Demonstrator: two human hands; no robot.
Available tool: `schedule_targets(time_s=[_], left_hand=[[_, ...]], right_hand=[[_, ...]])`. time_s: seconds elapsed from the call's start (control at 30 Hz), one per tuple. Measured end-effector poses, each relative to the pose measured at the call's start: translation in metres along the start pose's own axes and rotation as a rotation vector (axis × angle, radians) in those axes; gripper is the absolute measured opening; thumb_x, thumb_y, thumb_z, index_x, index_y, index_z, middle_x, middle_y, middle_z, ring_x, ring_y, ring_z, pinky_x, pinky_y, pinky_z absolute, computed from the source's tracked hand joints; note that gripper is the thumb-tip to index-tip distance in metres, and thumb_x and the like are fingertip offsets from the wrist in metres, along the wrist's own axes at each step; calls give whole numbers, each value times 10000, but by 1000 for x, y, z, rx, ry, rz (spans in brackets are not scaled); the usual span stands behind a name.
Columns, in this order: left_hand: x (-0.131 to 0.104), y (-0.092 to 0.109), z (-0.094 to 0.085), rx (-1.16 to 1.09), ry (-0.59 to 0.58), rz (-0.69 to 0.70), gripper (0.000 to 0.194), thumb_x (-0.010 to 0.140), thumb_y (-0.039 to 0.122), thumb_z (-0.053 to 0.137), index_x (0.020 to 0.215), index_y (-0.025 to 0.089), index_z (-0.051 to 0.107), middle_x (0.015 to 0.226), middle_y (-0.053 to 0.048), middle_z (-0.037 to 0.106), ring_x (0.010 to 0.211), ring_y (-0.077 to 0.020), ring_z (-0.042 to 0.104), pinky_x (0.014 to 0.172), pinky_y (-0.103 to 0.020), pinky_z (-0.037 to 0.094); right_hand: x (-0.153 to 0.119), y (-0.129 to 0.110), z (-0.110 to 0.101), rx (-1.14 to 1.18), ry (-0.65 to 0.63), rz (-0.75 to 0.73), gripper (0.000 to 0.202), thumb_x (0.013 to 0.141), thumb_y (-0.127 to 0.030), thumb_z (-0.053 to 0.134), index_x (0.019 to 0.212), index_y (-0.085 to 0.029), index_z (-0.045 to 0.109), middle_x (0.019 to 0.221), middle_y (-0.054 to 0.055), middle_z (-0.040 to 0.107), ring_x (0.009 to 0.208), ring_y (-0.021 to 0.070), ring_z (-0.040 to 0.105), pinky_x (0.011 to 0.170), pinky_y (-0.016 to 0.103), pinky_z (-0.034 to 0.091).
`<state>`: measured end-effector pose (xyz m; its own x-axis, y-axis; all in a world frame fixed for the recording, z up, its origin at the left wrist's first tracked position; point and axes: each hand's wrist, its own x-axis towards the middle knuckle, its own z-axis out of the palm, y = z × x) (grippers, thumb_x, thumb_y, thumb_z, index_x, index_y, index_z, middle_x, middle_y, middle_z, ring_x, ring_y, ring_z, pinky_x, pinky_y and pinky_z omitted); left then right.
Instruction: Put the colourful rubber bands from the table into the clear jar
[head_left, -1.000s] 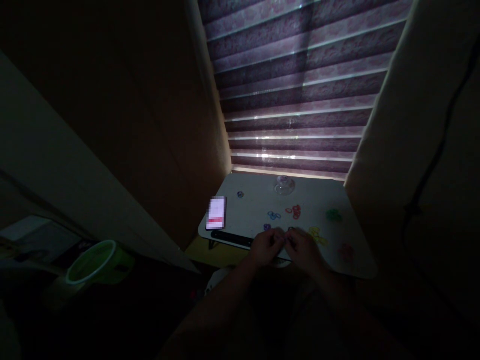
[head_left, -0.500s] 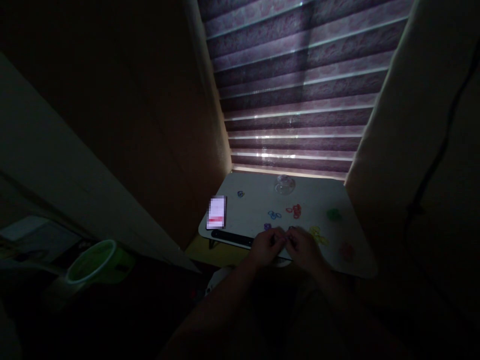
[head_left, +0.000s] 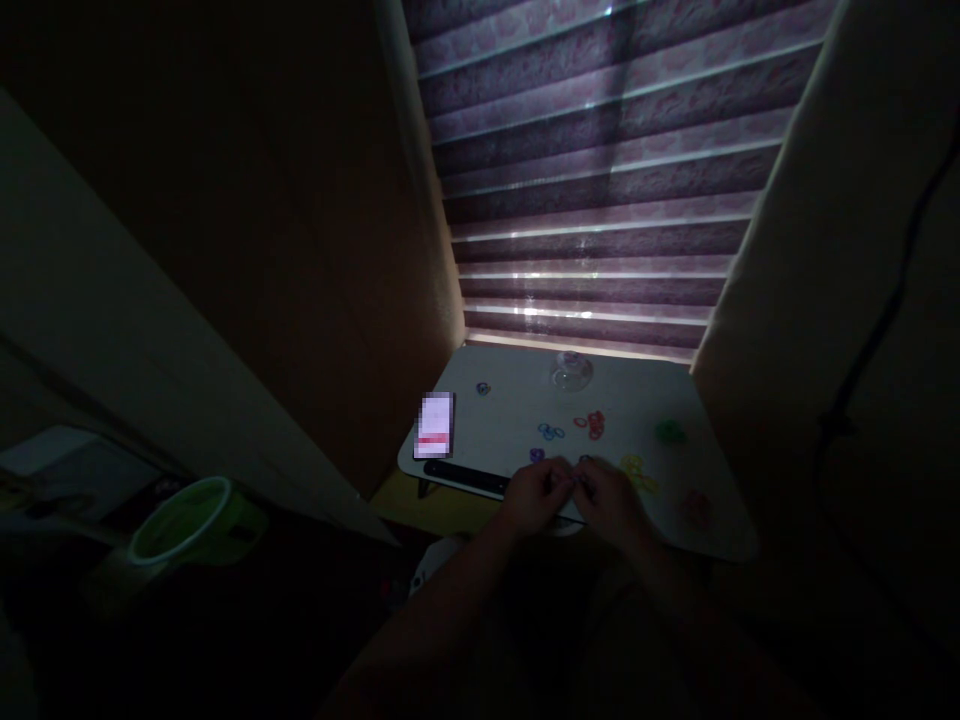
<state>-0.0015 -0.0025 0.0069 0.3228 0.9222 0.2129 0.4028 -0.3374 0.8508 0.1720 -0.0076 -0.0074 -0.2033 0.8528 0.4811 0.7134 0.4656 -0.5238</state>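
At the front edge of a small white table (head_left: 510, 385), my left hand (head_left: 538, 492) and my right hand (head_left: 606, 498) meet with fingertips pinched together. Whatever they hold is too small and dark to make out. Small purple bands (head_left: 537, 455) lie just beyond my left hand. Yellow bands (head_left: 636, 472) are beside my right hand. Farther back are blue bands (head_left: 551, 432) and red bands (head_left: 595, 425). Toward the right side sit a green pile (head_left: 670, 431) and a dim reddish pile (head_left: 697, 508).
A clear round container (head_left: 571, 371) stands at the table's back. A phone (head_left: 434, 425) with a lit screen lies at the left, near a small dark cluster (head_left: 484, 388). A black strip (head_left: 465, 477) runs along the front edge. A green bucket (head_left: 196, 522) stands lower left.
The view has shifted very slightly. My hands stay together at the table's front edge, with almost no visible movement of the fingers.
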Motion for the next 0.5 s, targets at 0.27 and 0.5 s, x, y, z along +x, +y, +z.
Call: schedule_targets(time_s=[0.27, 0.5], left_hand=[[0, -5, 2, 31, -1, 19, 151, 886, 327, 601, 854, 186, 645, 742, 9, 655, 678, -138, 575, 627, -228, 406], [-2, 0, 0, 55, -5, 17, 146, 886, 315, 602, 846, 179, 639, 743, 10, 651, 673, -130, 565, 632, -221, 404]], right_hand=[[-1, -3, -1, -3, -5, -4, 73, 843, -211, 537, 778, -224, 568, 767, 32, 587, 712, 186, 541, 646, 286, 383], [-1, -4, -2, -26, -26, -3, 79, 832, -203, 530, 765, -214, 571, 774, 34, 587, 718, 183, 534, 652, 282, 367]])
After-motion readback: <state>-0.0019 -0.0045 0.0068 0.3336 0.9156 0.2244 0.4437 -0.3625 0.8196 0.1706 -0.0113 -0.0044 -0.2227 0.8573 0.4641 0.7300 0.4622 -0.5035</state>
